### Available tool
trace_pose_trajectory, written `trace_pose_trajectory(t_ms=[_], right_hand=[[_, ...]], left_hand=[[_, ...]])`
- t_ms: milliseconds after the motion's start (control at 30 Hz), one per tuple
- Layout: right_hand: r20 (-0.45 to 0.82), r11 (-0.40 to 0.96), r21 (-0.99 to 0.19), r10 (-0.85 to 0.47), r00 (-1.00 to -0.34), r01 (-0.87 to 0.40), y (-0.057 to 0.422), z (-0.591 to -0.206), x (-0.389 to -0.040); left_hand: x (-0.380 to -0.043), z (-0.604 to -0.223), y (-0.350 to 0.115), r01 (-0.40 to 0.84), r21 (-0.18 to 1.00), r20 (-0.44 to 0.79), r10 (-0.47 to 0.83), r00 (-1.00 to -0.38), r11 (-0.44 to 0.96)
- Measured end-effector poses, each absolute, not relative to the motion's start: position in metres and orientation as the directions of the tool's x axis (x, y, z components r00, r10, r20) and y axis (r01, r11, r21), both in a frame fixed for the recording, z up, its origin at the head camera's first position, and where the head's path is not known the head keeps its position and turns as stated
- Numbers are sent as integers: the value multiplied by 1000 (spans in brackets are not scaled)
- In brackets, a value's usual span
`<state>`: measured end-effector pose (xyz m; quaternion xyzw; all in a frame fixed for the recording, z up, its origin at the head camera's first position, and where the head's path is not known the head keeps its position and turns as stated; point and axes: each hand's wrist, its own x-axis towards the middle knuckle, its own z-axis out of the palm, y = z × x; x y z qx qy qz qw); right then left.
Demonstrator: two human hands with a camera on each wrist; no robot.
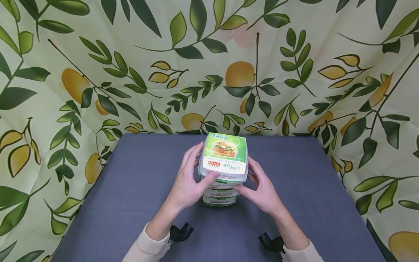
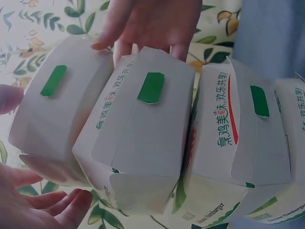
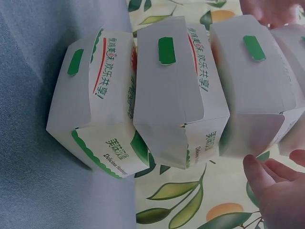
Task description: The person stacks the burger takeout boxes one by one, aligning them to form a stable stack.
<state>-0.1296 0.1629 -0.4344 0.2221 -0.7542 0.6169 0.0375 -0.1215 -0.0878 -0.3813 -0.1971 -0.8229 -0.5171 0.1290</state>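
Note:
Several white-and-green paper burger boxes stand in one stack, and the top box (image 1: pixel 225 153) has a burger picture on its lid. My left hand (image 1: pixel 193 176) is at the stack's left side, its thumb before the top box's front edge and its fingers extended along the side. On the right, my right hand (image 1: pixel 263 191) is beside the upper boxes, thumb toward the front, fingers partly hidden behind the stack. Green tabs show on the box fronts, as on the second box (image 2: pixel 138 129). Both wrist views show relaxed fingers close around the boxes; firm contact cannot be told.
A dark blue-grey cloth covers the table (image 1: pixel 137 203) under the stack. Behind and to the sides hangs a leaf-and-fruit patterned curtain (image 1: pixel 209 72). Black straps (image 1: pixel 181 232) are on both wrists, next to light sleeves (image 1: pixel 147 245).

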Motion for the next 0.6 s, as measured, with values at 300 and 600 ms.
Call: trace_pose_trajectory(t_ms=[300, 600], right_hand=[[387, 95, -898, -291, -875, -429, 163, -431, -131], [395, 83, -897, -292, -871, -434, 161, -429, -135]], left_hand=[[-122, -381, -87, 466, 802, 425, 191, -885, 373], [-124, -380, -88, 479, 800, 444, 180, -878, 362]])
